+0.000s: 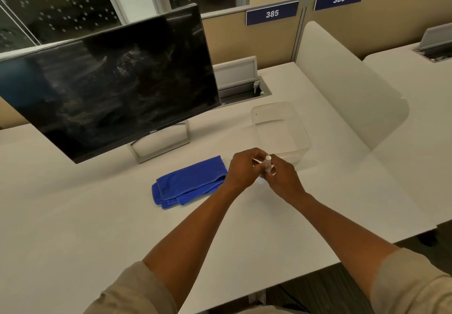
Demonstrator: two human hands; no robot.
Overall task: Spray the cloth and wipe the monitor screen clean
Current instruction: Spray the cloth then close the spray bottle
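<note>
**Both hands on the spray bottle, cloth lying to their left**

While both forearms reach out from rolled-up beige sleeves and converge over the white desk (73,216), the hands meet just in front of the person. Farthest left of the hands, and beyond them, stands the monitor (107,81), its dark screen smeared and streaked. Just left of the left hand lies the folded blue cloth (188,183), flat on the desk, its near corner hidden behind that wrist. The left hand (241,170) is curled, fingertips pinching near the top of a small white spray bottle (268,164). The right hand (283,179) wraps its fingers round the bottle's body, holding it roughly upright; only the cap and neck show. Just beyond the right hand sits a clear plastic container (281,130); whether the two touch cannot be told.
</note>
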